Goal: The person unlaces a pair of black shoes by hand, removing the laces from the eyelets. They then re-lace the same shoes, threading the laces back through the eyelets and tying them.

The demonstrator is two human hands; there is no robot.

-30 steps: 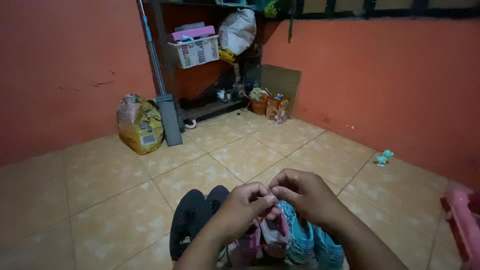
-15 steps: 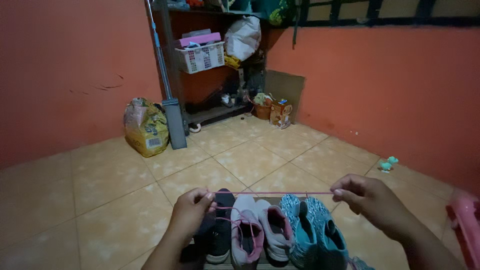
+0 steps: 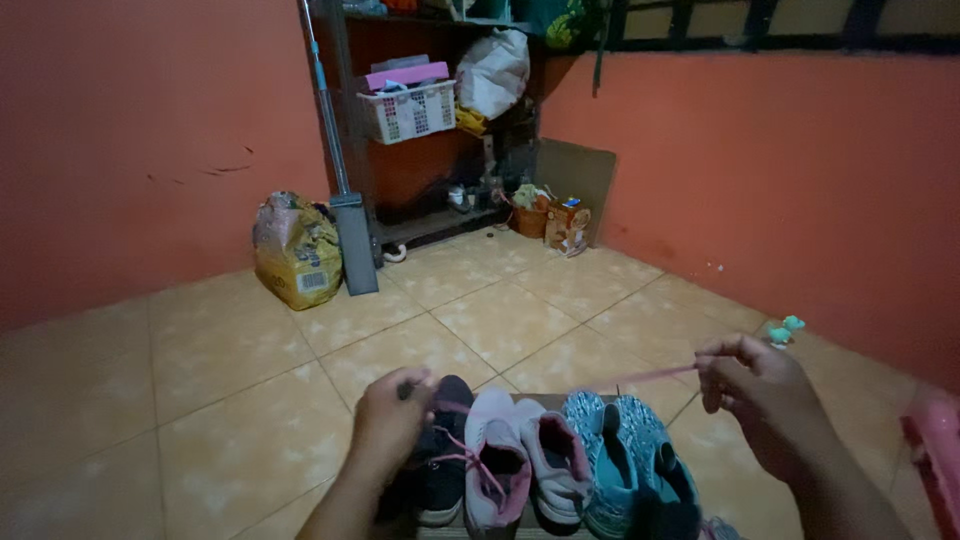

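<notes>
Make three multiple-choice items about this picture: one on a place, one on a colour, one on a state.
1. Where is the mop?
A. by the yellow sack
B. on the shoes
C. by the toy

2. What colour is the lace in the right hand?
A. green
B. pink
C. black

3. How does the right hand's grip stand?
A. open, flat on the floor
B. pinched on the lace
C. closed on a shoe

Answers:
1. A: the mop leans upright beside the sack.
2. B: the strand running from the fingers toward the pink shoe is pink.
3. B: the fingertips pinch the lace end, raised above the teal shoes.
</notes>
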